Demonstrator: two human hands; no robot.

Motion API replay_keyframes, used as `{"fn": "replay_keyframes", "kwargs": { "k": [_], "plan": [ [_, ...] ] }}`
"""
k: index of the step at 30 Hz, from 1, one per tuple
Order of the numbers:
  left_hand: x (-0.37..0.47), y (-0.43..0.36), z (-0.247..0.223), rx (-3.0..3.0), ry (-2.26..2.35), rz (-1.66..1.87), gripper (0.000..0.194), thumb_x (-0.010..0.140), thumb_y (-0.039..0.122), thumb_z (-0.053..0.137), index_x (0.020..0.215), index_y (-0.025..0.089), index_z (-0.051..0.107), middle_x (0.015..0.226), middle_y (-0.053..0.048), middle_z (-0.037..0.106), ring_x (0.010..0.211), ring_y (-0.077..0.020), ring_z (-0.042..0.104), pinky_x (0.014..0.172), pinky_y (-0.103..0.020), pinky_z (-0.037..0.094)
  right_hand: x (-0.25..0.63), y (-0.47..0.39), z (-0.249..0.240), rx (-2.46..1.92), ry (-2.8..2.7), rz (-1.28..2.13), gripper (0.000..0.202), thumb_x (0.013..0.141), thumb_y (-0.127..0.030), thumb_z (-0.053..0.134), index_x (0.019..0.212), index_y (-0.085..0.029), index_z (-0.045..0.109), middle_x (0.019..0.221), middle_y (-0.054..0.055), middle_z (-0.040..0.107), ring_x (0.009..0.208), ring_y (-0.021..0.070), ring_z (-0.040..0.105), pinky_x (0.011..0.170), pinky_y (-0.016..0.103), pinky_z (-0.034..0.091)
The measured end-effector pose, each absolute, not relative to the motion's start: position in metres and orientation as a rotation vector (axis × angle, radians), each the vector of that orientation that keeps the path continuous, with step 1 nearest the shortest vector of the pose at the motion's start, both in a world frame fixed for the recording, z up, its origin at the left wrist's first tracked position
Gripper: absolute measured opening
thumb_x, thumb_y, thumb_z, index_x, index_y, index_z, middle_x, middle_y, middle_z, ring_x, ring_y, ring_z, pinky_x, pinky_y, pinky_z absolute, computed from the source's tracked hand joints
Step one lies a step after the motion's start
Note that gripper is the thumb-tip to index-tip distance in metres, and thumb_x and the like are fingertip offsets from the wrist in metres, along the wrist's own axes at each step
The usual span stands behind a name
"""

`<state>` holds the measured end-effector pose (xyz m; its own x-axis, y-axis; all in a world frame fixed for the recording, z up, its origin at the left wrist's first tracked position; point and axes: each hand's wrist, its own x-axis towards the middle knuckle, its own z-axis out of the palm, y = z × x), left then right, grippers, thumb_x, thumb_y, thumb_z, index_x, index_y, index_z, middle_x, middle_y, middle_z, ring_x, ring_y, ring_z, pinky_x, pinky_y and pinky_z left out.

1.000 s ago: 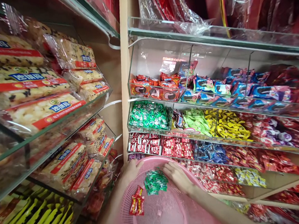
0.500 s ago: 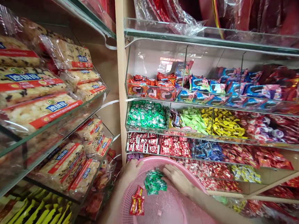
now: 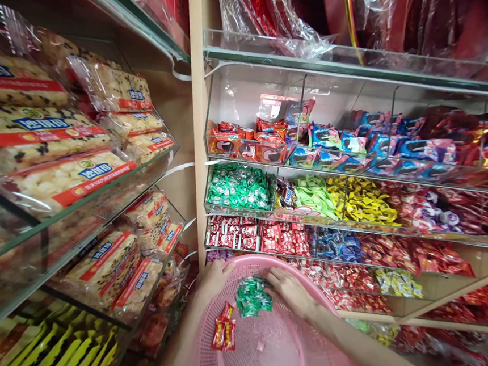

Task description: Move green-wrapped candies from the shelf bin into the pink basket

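Note:
A pink perforated plastic basket [image 3: 303,343] is below me, in front of the shelves. My left hand [image 3: 215,278] is closed on its far left rim, the thumb lying over the edge. Inside the basket lies a small heap of green-wrapped candies [image 3: 253,297], and left of it a few red-and-yellow candy packets [image 3: 223,332]. A small pale pink piece [image 3: 260,346] rests on the basket's bottom. My right hand [image 3: 291,288] reaches in over the right side, its fingers loosely bent and apart at the right edge of the green heap. Some of its fingertips are hard to see.
Ahead, glass shelves hold a bin of green candies [image 3: 239,186], yellow candies [image 3: 362,198], red packets [image 3: 284,241] and blue-wrapped snacks [image 3: 427,149]. Wrapped puffed-rice bars [image 3: 93,173] fill the glass shelves close on my left. A wooden post [image 3: 200,95] stands between the two shelf units.
Hardly anything differs. Both hands, the basket and the candies in it stay in place; the view has shifted very slightly.

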<state>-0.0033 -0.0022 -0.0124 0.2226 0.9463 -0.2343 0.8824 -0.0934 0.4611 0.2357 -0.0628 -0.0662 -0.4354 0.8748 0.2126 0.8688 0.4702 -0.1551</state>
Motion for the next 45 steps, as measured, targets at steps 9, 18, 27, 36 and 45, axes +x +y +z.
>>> {"fn": "replay_keyframes", "kwargs": {
  "k": [9, 18, 27, 36, 45],
  "plan": [
    [-0.005, -0.005, -0.006, 1.978, 1.696, 0.137, 0.049, 0.092, 0.053, 0.031, 0.103, 0.022, 0.067, 0.11, -0.013, 0.071, 0.102, -0.0291, 0.067, 0.073, -0.03, 0.044, 0.233, -0.059, -0.066, -1.514, -2.477, -0.023, 0.016, 0.094, -0.026, 0.051, 0.108, -0.021, 0.057, 0.107, 0.007, 0.064, 0.099, 0.0239, 0.063, 0.084, 0.037, 0.052],
    [-0.002, -0.005, -0.004, 1.993, 1.691, 0.177, 0.048, 0.092, 0.052, 0.032, 0.102, 0.021, 0.068, 0.109, -0.013, 0.071, 0.102, -0.0294, 0.067, 0.074, -0.031, 0.045, 0.233, -0.058, -0.062, -1.554, -2.474, -0.02, 0.022, 0.098, -0.034, 0.044, 0.102, -0.019, 0.059, 0.101, 0.008, 0.064, 0.093, 0.0211, 0.063, 0.08, 0.032, 0.05],
    [-0.006, -0.003, -0.014, 1.982, 1.697, 0.189, 0.048, 0.092, 0.053, 0.033, 0.101, 0.021, 0.067, 0.106, -0.012, 0.072, 0.1, -0.0279, 0.067, 0.073, -0.029, 0.044, 0.226, -0.057, -0.054, -1.605, -2.498, 0.011, 0.031, 0.1, -0.021, 0.032, 0.093, -0.018, 0.062, 0.1, 0.007, 0.065, 0.092, 0.0194, 0.062, 0.081, 0.029, 0.047],
    [-0.005, -0.003, -0.015, 1.991, 1.702, 0.186, 0.05, 0.092, 0.054, 0.032, 0.102, 0.021, 0.067, 0.106, -0.013, 0.072, 0.1, -0.0283, 0.067, 0.071, -0.028, 0.042, 0.228, -0.058, -0.062, -1.632, -2.552, 0.016, 0.025, 0.098, -0.019, 0.039, 0.092, -0.017, 0.063, 0.106, 0.007, 0.064, 0.097, 0.0208, 0.061, 0.083, 0.031, 0.048],
    [-0.003, -0.001, -0.016, 2.019, 1.687, 0.183, 0.05, 0.092, 0.055, 0.031, 0.1, 0.021, 0.067, 0.105, -0.012, 0.072, 0.099, -0.0274, 0.067, 0.071, -0.029, 0.043, 0.229, -0.061, -0.06, -1.698, -2.497, 0.074, 0.029, 0.099, -0.021, 0.035, 0.091, -0.019, 0.063, 0.108, 0.007, 0.064, 0.099, 0.0203, 0.06, 0.084, 0.029, 0.046]
  ]
}}
